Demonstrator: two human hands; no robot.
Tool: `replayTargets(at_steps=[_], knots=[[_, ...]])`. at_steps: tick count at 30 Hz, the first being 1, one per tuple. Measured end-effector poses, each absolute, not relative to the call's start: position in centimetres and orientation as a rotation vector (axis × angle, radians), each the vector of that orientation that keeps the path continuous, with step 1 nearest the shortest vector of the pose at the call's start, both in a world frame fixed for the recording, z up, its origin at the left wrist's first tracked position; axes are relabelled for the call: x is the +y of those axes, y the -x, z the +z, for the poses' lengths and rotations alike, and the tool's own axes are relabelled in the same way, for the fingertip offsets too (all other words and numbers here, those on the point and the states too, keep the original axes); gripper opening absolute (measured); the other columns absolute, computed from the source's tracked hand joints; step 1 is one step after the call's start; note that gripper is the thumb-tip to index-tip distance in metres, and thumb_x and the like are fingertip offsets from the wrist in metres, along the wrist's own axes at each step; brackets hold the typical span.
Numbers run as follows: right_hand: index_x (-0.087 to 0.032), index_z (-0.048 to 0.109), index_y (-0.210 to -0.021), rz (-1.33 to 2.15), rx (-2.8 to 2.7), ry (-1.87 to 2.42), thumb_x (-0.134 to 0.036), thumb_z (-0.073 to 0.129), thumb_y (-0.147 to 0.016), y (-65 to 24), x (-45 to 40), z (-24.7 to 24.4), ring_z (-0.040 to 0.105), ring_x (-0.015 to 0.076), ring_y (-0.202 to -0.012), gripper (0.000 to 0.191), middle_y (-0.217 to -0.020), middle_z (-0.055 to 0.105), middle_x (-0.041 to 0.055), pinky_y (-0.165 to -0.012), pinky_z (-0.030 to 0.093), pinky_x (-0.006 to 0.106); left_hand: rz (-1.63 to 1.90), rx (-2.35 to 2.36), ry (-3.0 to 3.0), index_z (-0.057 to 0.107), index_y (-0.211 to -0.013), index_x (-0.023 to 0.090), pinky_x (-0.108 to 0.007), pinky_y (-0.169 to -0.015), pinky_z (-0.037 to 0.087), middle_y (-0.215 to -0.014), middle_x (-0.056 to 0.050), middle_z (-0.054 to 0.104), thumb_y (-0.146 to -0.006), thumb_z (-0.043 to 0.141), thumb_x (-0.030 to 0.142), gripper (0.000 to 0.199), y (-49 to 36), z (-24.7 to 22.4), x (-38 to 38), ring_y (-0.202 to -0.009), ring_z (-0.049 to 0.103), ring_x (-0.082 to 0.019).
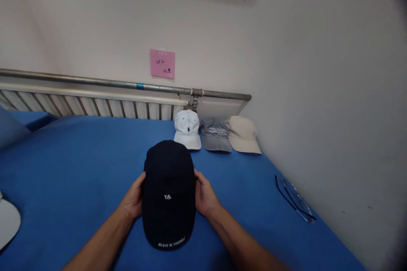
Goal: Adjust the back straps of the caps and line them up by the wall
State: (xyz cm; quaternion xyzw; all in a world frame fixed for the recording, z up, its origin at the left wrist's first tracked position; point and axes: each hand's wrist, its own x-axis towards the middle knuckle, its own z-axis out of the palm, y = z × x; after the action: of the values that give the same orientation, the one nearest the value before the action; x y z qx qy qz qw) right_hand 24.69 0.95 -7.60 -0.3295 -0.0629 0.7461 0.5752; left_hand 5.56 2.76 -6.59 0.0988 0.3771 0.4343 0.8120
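Between my two hands is a black baseball cap (168, 173), its brim pointing toward me and white lettering on the crown and brim edge. My left hand (135, 197) grips its left side, with the fingers partly hidden behind the cap. On the opposite side, my right hand (204, 193) holds the cap's edge, fingers curled underneath. Just beyond stand a white cap (187, 126) with a small dark emblem, a grey cap (215, 135) with white script, and a beige cap (243, 133), side by side with brims toward me.
A blue sheet (82, 169) covers the surface. Eyeglasses (295, 201) lie near the right wall. Part of a white cap (8, 222) shows at the left edge. Behind run a metal pipe (95, 80) and a radiator (111, 108), below a pink note (162, 63).
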Motion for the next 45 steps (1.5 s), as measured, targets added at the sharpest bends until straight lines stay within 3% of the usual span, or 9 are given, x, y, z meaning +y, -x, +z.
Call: replayTargets(at_steps=[7,15,20,28,32,38,45], knots=[[-0.013,0.072,-0.094,1.753,-0.121,0.803,-0.032,0.052,-0.091,-24.5,1.1,-7.3,0.07,0.016,-0.074,0.027,-0.081,0.077,0.0023,-0.081,0.051,0.028,0.811,0.9,-0.197,0.07,-0.074,0.009,-0.038,-0.068,0.059,-0.069,-0.012,0.074,-0.092,0.052,0.031,0.033,-6.0,-6.9,4.8,-0.056,0.069,-0.023],[-0.014,0.072,-0.098,1.732,-0.107,0.792,-0.032,0.051,-0.092,-24.5,1.2,-7.2,0.07,0.0177,-0.088,0.028,-0.09,0.077,0.0028,-0.087,0.05,0.029,1.006,0.811,-0.196,0.072,-0.078,0.012,-0.027,-0.058,0.057,-0.069,-0.008,0.073,-0.094,0.047,0.019,0.03,-5.4,-6.1,5.1,-0.059,0.07,-0.018],[-0.015,0.071,-0.101,1.74,-0.098,0.8,-0.032,0.05,-0.092,-24.7,1.5,-7.2,0.07,0.0181,-0.092,0.028,-0.095,0.077,0.0023,-0.089,0.05,0.03,1.08,0.789,-0.181,0.069,-0.069,0.011,-0.022,-0.054,0.056,-0.063,-0.005,0.071,-0.092,0.043,0.006,0.035,-5.1,-5.8,4.9,-0.054,0.068,-0.014],[-0.015,0.07,-0.105,1.749,-0.102,0.793,-0.035,0.047,-0.094,-25.0,1.5,-7.4,0.07,0.0176,-0.09,0.032,-0.094,0.077,0.0022,-0.088,0.049,0.03,1.126,0.794,-0.155,0.071,-0.073,0.012,-0.021,-0.053,0.056,-0.063,-0.004,0.071,-0.095,0.042,0.011,0.036,-5.0,-5.9,5.0,-0.053,0.068,-0.014],[-0.014,0.071,-0.1,1.773,-0.085,0.781,-0.032,0.046,-0.095,-24.7,1.5,-7.2,0.07,0.0164,-0.084,0.031,-0.087,0.077,0.0018,-0.089,0.049,0.029,1.115,0.782,-0.14,0.068,-0.065,0.011,-0.018,-0.046,0.053,-0.053,-0.003,0.065,-0.095,0.041,0.01,0.042,-4.9,-5.7,4.9,-0.044,0.063,-0.011],[-0.015,0.073,-0.089,1.758,-0.067,0.804,-0.03,0.053,-0.091,-24.5,1.7,-7.3,0.07,0.0168,-0.081,0.025,-0.08,0.076,0.0018,-0.089,0.049,0.03,1.109,0.782,-0.118,0.07,-0.069,0.013,-0.022,-0.057,0.058,-0.062,-0.005,0.07,-0.095,0.043,0.013,0.037,-4.7,-5.1,4.2,-0.052,0.067,-0.014],[-0.016,0.072,-0.089,1.762,-0.073,0.798,-0.03,0.06,-0.086,-24.6,1.7,-7.6,0.069,0.0157,-0.084,0.019,-0.083,0.076,0.0008,-0.092,0.048,0.029,1.128,0.778,-0.085,0.072,-0.074,0.013,-0.018,-0.052,0.055,-0.061,-0.004,0.069,-0.095,0.045,0.014,0.034,-4.9,-4.4,3.9,-0.049,0.066,-0.011]])
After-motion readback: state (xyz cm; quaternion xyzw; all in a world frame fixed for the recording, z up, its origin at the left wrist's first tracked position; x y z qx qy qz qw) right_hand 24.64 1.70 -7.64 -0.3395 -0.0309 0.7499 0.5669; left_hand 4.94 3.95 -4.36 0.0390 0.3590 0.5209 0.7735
